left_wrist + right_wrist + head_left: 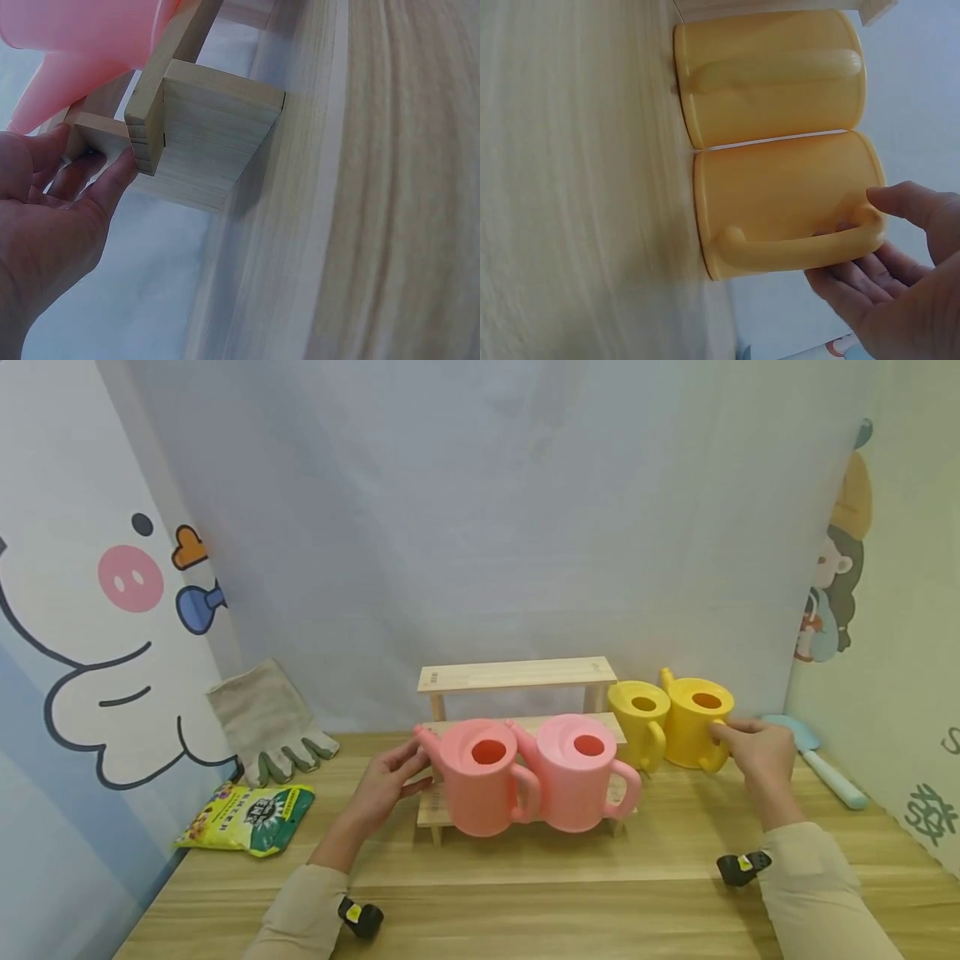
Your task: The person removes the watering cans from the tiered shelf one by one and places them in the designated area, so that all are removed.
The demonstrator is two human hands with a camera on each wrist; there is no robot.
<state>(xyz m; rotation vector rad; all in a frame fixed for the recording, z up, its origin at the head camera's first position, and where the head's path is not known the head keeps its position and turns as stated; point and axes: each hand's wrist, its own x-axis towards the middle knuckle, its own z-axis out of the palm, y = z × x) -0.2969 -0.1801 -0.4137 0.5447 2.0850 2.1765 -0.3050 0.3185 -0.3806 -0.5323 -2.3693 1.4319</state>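
While right hand (757, 750) is held at handle of outer yellow watering can (700, 720), fingers loosely spread, thumb above handle top, fingertips just under it, no grip closed. Can stood upright on table (525, 893), right of wooden shelf (517, 675), touching second yellow can (640, 718); handle faced toward hand. Left hand (386, 777) relaxed, fingers laid on shelf end by pink can (480, 775). Right hand clearly nearer.

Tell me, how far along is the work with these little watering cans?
Seemingly done: two pink watering cans stand on the wooden rack's lower step. In hand: the left hand touches the rack's left end beside the left pink can, and the right hand has fingers at the handle of the right yellow watering can. Left: both yellow cans stand on the table, beside the rack.
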